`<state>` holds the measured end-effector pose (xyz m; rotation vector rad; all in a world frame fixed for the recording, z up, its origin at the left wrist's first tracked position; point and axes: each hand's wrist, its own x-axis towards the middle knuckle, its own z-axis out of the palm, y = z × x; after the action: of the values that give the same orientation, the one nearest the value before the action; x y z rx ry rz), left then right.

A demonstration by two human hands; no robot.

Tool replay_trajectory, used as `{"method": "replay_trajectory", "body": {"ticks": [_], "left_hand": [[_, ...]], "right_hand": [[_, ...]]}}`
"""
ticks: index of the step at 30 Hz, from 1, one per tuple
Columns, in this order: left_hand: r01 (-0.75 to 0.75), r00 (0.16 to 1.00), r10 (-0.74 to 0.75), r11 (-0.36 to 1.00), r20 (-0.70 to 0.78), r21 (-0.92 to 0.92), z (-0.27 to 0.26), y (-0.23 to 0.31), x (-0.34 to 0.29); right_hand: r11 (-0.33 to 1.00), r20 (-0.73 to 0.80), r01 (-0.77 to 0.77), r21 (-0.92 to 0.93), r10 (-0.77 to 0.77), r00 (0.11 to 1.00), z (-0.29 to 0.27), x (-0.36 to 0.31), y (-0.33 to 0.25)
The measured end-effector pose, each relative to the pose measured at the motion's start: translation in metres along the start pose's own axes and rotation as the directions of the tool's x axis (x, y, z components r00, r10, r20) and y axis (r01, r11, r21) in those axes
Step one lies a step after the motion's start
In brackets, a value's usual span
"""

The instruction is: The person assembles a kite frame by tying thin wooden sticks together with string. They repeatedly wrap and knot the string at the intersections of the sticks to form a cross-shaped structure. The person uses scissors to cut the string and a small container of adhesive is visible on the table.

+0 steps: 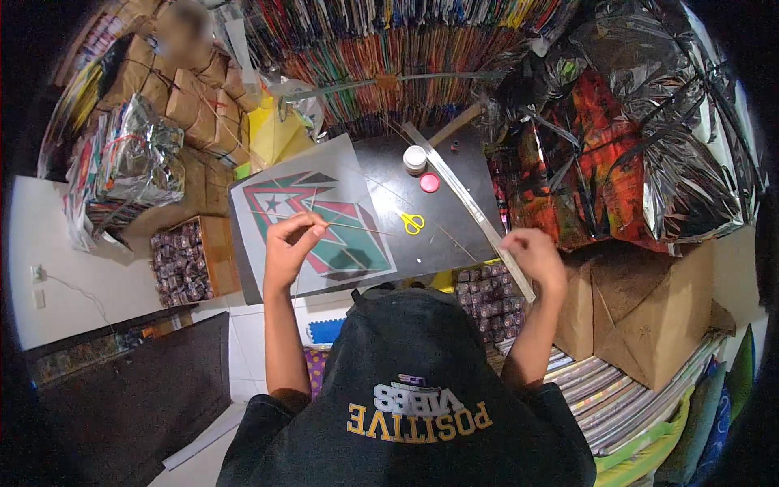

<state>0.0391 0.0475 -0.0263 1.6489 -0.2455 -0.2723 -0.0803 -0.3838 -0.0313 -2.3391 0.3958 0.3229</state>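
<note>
My left hand (294,242) is closed in a pinch where two thin sticks (357,228) cross, holding them above the table. Below them lies a pale sheet (381,258) with green, red and black angular shapes and a star. Off to the right, my right hand (534,253) is raised beside the table's right edge with its fingers curled together. Whatever those fingers hold is too small to make out. Between the hands, yellow-handled scissors (413,221) rest on the black table (442,247).
A white jar (415,159) and a round pink lid (429,183) stand beyond the scissors. Long flat strips (466,203) slant along the table's right side. Stacked colourful sheets (381,105) rise behind. Plastic-wrapped bundles (600,162) and a brown carton (649,316) crowd the right.
</note>
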Motion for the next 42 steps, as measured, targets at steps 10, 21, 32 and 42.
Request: {"method": "replay_trajectory", "body": {"ticks": [10, 21, 32, 42], "left_hand": [[0.061, 0.998, -0.062, 0.975, 0.004, -0.212, 0.077, 0.006, 0.003], [0.013, 0.979, -0.057, 0.975, -0.194, -0.22, 0.083, 0.005, 0.011], [-0.147, 0.981, 0.173, 0.961, -0.093, 0.236, 0.091, -0.006, 0.012], [-0.313, 0.94, 0.34, 0.831, 0.027, 0.46, 0.11, 0.003, 0.006]], "right_hand": [[0.744, -0.1, 0.464, 0.481, -0.48, 0.872, 0.106, 0.013, -0.086], [0.414, 0.313, -0.108, 0.904, -0.468, 0.826, 0.105, -0.004, -0.11], [0.315, 0.357, -0.231, 0.921, -0.439, 0.824, 0.107, -0.014, -0.123], [-0.004, 0.29, -0.304, 0.953, -0.292, 0.911, 0.082, -0.008, -0.139]]}}
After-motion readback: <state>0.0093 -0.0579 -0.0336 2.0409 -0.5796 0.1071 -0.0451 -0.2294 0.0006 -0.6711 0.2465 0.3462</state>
